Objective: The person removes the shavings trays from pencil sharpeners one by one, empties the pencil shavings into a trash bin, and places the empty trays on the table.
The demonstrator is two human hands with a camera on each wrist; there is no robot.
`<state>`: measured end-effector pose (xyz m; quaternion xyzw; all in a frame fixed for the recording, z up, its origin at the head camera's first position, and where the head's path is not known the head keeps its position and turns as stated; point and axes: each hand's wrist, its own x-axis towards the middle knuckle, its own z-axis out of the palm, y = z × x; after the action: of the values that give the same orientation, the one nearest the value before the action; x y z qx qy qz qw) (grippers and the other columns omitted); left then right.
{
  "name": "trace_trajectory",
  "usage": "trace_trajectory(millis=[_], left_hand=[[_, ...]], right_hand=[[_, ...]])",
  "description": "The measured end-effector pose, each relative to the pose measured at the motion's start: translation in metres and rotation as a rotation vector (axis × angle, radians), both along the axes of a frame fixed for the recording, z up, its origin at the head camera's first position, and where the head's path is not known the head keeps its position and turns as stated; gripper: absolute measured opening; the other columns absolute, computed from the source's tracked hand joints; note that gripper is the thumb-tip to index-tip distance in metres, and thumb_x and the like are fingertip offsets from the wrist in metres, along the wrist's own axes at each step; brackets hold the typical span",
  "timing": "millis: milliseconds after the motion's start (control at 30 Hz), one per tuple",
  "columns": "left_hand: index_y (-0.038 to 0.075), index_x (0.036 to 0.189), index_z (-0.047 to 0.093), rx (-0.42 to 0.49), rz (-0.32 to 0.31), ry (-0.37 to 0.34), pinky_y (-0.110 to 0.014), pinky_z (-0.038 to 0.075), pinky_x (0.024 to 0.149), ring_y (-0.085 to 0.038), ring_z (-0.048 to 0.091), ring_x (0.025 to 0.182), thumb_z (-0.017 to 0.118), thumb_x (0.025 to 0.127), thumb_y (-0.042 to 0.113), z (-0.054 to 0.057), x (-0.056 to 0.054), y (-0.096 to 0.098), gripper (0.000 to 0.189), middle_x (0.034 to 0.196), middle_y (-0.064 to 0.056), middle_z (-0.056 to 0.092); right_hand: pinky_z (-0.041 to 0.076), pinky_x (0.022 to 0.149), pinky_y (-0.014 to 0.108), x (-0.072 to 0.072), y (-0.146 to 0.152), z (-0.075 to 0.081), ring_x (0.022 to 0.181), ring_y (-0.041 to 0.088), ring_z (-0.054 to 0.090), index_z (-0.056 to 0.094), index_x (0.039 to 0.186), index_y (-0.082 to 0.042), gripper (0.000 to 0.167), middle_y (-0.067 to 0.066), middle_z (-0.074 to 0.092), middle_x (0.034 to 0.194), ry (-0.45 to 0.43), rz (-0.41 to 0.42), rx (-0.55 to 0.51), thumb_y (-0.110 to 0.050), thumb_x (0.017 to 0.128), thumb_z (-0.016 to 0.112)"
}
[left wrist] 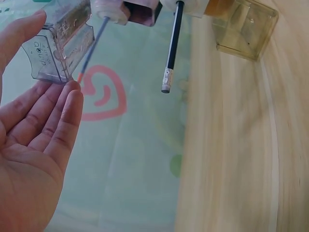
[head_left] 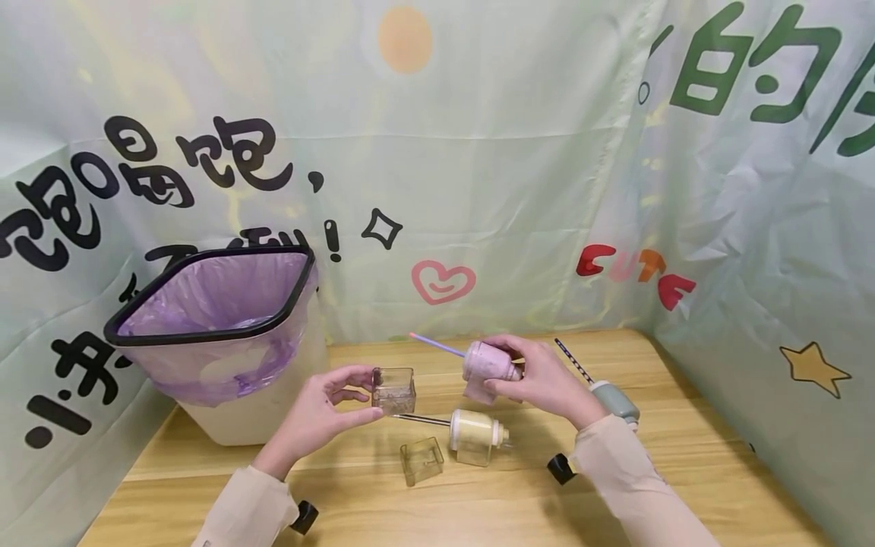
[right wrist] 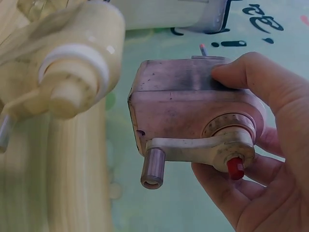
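My left hand (head_left: 321, 406) holds a clear smoky plastic shavings drawer (head_left: 393, 390) between thumb and fingers, above the table. In the left wrist view, the thumb lies over the drawer (left wrist: 60, 48) and the fingertips support its lower edge. My right hand (head_left: 543, 380) grips a pink crank pencil sharpener (head_left: 487, 361) by its body, tilted, with a purple pencil (head_left: 437, 344) sticking out toward the left. Its crank (right wrist: 193, 150) has a red tip in the right wrist view. Below it stands a yellow sharpener (head_left: 472, 431) with a black pencil (head_left: 424, 418) in it.
A second clear drawer (head_left: 421, 461) lies on the wooden table (head_left: 478, 509). Beyond my right wrist is a grey-blue sharpener (head_left: 615, 400) with a dotted pencil (head_left: 573, 359). A white bin (head_left: 239, 425) with a purple liner stands at left. Printed cloth (head_left: 478, 190) hangs behind.
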<state>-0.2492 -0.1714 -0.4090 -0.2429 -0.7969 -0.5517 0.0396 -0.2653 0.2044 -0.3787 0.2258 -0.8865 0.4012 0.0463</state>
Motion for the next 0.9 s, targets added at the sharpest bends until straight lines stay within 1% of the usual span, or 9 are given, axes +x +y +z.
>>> trace_trajectory(millis=[100,233,433,567,633,800,900], left_hand=[[0.003,0.134,0.069,0.000,0.004,0.005,-0.032,0.065,0.095,-0.008,0.072,0.106,0.094,0.082,0.010,-0.001,0.001,-0.001,0.058,0.122,-0.014,0.075],[0.005,0.133,0.070,0.000,0.001,0.015,-0.036,0.065,0.096,-0.008,0.072,0.106,0.094,0.082,0.011,-0.002,0.001,-0.002,0.057,0.122,-0.013,0.074],[0.005,0.133,0.070,0.005,0.003,0.011,-0.030,0.064,0.095,-0.009,0.071,0.107,0.094,0.082,0.011,-0.004,0.001,-0.005,0.056,0.123,-0.013,0.074],[0.004,0.133,0.069,0.004,0.009,-0.002,-0.029,0.064,0.096,-0.010,0.071,0.107,0.094,0.083,0.013,-0.005,0.001,-0.006,0.057,0.123,-0.013,0.074],[0.005,0.134,0.069,0.003,0.012,-0.007,-0.029,0.064,0.096,-0.011,0.071,0.108,0.094,0.083,0.014,-0.006,0.001,-0.007,0.057,0.123,-0.012,0.074],[0.007,0.134,0.070,0.000,0.022,-0.016,-0.031,0.064,0.097,-0.012,0.072,0.107,0.094,0.083,0.015,-0.007,0.002,-0.009,0.057,0.123,-0.013,0.073],[0.009,0.134,0.070,-0.008,0.029,-0.024,-0.033,0.064,0.098,-0.012,0.072,0.107,0.094,0.083,0.016,-0.008,0.003,-0.010,0.057,0.123,-0.012,0.073]], right_hand=[[0.061,0.073,0.029,-0.004,0.003,-0.005,0.104,0.021,0.070,0.065,0.143,-0.014,0.059,0.006,0.076,0.120,-0.005,-0.009,0.008,-0.021,0.088,0.086],[0.060,0.075,0.027,-0.010,0.008,-0.013,0.103,0.019,0.070,0.065,0.143,-0.012,0.059,0.006,0.076,0.118,-0.011,-0.024,0.020,-0.020,0.088,0.087],[0.059,0.078,0.027,-0.016,0.014,-0.022,0.103,0.021,0.070,0.064,0.143,-0.006,0.060,0.011,0.076,0.120,-0.008,-0.021,0.029,-0.021,0.089,0.087],[0.060,0.078,0.027,-0.019,0.016,-0.028,0.105,0.022,0.071,0.063,0.143,-0.004,0.061,0.014,0.076,0.120,-0.021,-0.028,0.022,-0.019,0.089,0.088],[0.061,0.075,0.027,-0.020,0.017,-0.030,0.104,0.024,0.072,0.062,0.143,-0.003,0.061,0.015,0.076,0.119,-0.032,-0.032,0.019,-0.018,0.089,0.088],[0.062,0.062,0.030,-0.024,0.019,-0.039,0.101,0.025,0.071,0.062,0.143,-0.005,0.062,0.019,0.075,0.119,-0.081,-0.058,0.008,-0.018,0.088,0.087],[0.062,0.067,0.030,-0.028,0.019,-0.044,0.102,0.025,0.071,0.061,0.144,-0.005,0.063,0.019,0.075,0.120,-0.085,-0.078,0.030,-0.018,0.088,0.087]])
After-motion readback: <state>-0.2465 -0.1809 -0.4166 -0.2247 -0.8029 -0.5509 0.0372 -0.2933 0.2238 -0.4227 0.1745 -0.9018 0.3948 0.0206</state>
